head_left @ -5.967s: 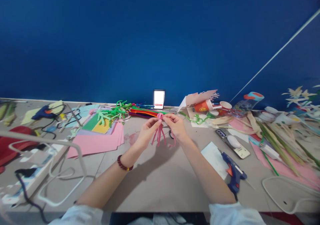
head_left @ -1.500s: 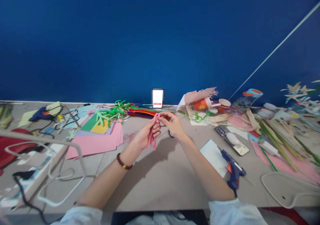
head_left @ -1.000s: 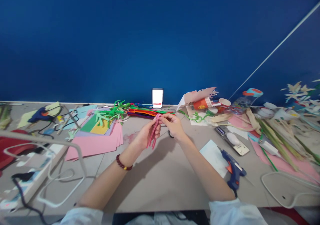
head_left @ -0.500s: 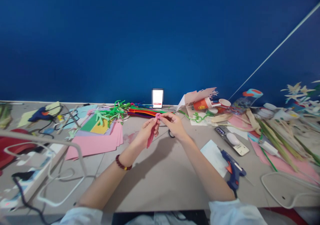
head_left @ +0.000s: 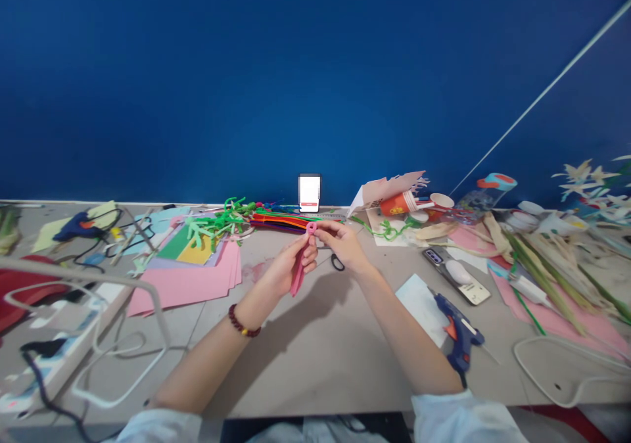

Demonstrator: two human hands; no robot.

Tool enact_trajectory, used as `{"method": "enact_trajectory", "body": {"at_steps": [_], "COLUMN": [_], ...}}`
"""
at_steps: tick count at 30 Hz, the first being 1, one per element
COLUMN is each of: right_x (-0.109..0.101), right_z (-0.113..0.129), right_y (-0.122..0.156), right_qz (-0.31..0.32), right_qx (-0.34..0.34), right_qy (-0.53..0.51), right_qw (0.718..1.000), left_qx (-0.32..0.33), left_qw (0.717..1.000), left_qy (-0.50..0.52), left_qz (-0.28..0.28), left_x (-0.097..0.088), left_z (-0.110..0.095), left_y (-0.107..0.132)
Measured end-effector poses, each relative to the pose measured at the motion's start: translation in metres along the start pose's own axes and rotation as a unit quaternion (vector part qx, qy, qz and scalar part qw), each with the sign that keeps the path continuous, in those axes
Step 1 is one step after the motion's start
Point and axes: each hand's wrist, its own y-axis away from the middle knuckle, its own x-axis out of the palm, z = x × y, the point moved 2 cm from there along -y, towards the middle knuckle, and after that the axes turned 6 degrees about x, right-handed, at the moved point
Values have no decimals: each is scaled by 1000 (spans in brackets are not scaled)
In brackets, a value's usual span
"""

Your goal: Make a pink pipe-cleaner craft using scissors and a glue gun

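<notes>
A pink pipe-cleaner piece hangs as a narrow bundle below a small pink loop. My left hand is shut around the bundle, and a beaded bracelet circles that wrist. My right hand pinches the loop's right side between its fingertips. Just below my right hand, the black handle of a pair of scissors lies on the table. The scissors' blades are hidden.
Stacked pink and coloured paper and green pipe-cleaner shapes lie left of my hands. Behind them are bundled pipe cleaners. A blue glue gun lies to the right, and a white wire frame stands at left.
The loose pink strands have drawn together into one narrow bundle, now gripped in my left hand. My hands have moved closer together around the loop, and the scissors handle shows more fully.
</notes>
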Motion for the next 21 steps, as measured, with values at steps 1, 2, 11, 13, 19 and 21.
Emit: {"method": "enact_trajectory", "body": {"at_steps": [1,2,11,13,19,21], "right_x": [0,1,1,2,4,3], "right_z": [0,0,-4,-2,1,1], "right_y": [0,1,0,1,4,3], "right_qz": [4,8,-3,4,0,-18], "right_qx": [12,24,47,50,38,26], "right_qy": [-5,-11,-58,-54,-46,-34], "right_qw": [1000,1000,997,997,998,999], "left_qx": [-2,-6,-85,-86,12,83], "left_qw": [1000,1000,986,987,994,977], "left_qy": [10,22,143,133,-104,-187], "left_qz": [5,10,20,18,-17,-61], "left_x": [1,1,1,1,-5,-9], "left_z": [0,1,3,3,5,3], "left_y": [0,1,3,3,-1,-3]}}
